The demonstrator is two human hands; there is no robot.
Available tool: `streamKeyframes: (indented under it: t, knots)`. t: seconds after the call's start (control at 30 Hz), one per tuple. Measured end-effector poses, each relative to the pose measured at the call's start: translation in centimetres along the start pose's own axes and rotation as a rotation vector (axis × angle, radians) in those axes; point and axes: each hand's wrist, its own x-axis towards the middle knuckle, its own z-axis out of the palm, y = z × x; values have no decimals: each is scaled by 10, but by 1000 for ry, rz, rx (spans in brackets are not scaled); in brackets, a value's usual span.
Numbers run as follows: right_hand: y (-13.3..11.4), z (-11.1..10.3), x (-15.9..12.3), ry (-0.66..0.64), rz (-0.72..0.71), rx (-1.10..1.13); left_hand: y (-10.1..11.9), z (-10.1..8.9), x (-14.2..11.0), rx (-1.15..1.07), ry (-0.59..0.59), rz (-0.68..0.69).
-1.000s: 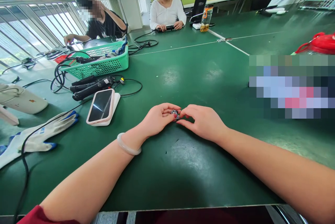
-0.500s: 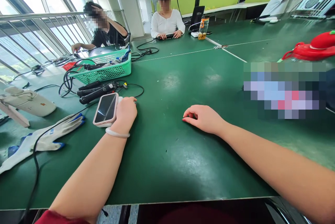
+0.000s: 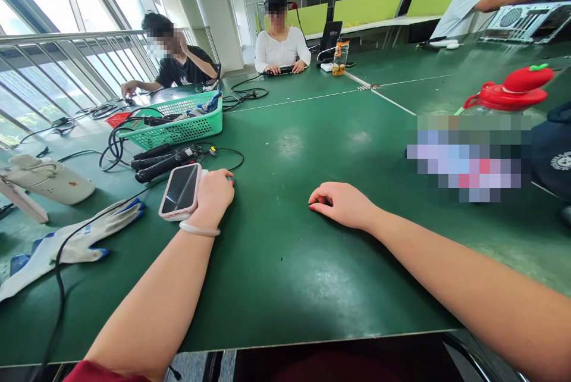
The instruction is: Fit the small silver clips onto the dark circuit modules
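Observation:
My left hand [image 3: 215, 191] lies on the green table [image 3: 285, 263], closed, its knuckles against the right edge of a pink-cased phone [image 3: 180, 190]. The phone rests on a white pad [image 3: 172, 216]. The fingers curl away from me, so what they hold, if anything, is hidden. A pale bangle [image 3: 199, 229] circles that wrist. My right hand [image 3: 342, 204] rests palm down near the table's middle with its fingers curled under and the tips touching the surface; nothing shows in it.
Black handled tools [image 3: 163, 162] and cables lie beyond the phone, by a green basket [image 3: 182, 126]. White and blue gloves [image 3: 71, 239] lie at the left. A red-lidded bottle [image 3: 508, 93] stands at the right. Two people sit across the table.
A second ago both hands pinched a small object together at the middle. My left hand has since moved left to the phone; the object is out of sight. The right hand barely moved.

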Motion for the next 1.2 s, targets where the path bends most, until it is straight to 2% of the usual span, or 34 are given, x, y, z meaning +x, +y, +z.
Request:
streamKeyframes:
  t: [0.07, 0.17, 0.3, 0.43, 0.5, 0.6, 0.7, 0.8, 0.93, 1.0, 1.2]
  knots:
    - [0, 0, 0, 2, 0, 1, 1, 0, 0, -45, 38, 8]
    - [0, -1, 0, 1, -1, 2, 1, 3, 2, -241, 80, -41]
    - [-1, -1, 1, 1, -9, -4, -1, 13, 9, -416, 50, -84]
    - [0, 1, 3, -2, -8, -10, 14, 23, 2, -502, -1, -5]
    - [0, 1, 4, -4, -6, -14, 31, 24, -11, -589, -70, 70]
    - [1, 2, 6, 0, -10, -31, 61, 20, -38, -1012, -309, 249]
    - [2, 4, 6, 1, -10, -57, 80, 12, -60, -1187, -492, 329]
    - [2, 6, 6, -2, -40, -70, 84, 7, -69, -1275, -610, 345]
    - [1, 8, 6, -8, -61, -57, 81, 8, -68, -1386, -747, 344]
    - [0, 8, 5, -5, -49, -46, 81, 9, -66, -1363, -746, 339]
    - [-1, 7, 4, -10, -41, -32, 83, 10, -63, -1194, -636, 290]
